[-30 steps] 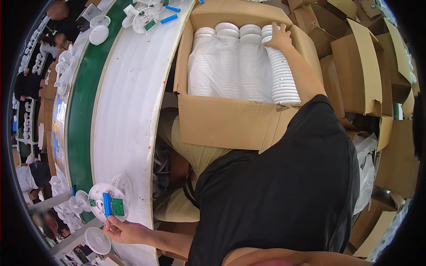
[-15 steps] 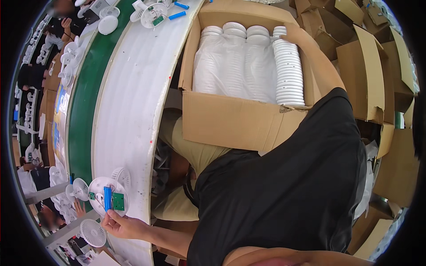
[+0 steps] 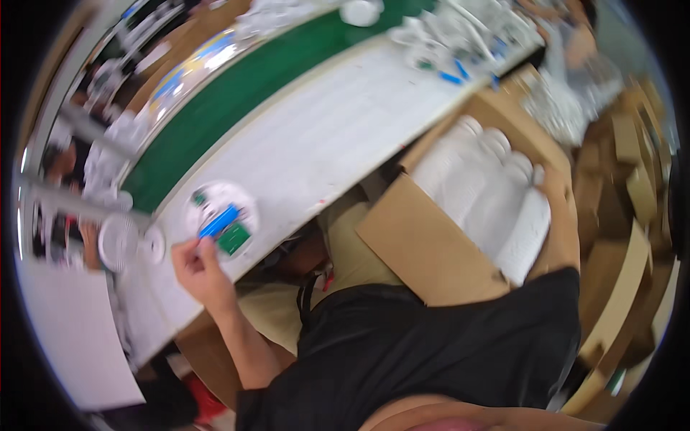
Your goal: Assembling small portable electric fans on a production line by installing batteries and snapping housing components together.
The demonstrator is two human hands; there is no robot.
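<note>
My left hand [image 3: 201, 269] is closed at the near end of a blue cylindrical battery [image 3: 220, 221], thumb and fingers pinched together. The battery lies over a round white plastic fan part [image 3: 244, 197] on the white tabletop, beside a green circuit board [image 3: 233, 239] and thin wires. My right hand [image 3: 552, 185] reaches into an open cardboard box [image 3: 424, 244] at the right, at the far end of the outermost row of stacked white discs [image 3: 523, 233]. Its fingers are blurred and partly hidden, so their grip is unclear. Clear plastic film covers the other rows.
A green conveyor belt [image 3: 237, 104] runs beyond the white tabletop [image 3: 309, 129]. White fan parts and blue batteries [image 3: 451, 77] crowd the table's far end. A white fan grille [image 3: 118, 242] is at the left, near another person's hand [image 3: 90, 244]. Cardboard boxes [image 3: 611, 287] are piled at the right.
The view has swung round, so table and box now lie slanted. My left hand remains at the battery and my right hand at the far end of the disc row. The picture is blurrier.
</note>
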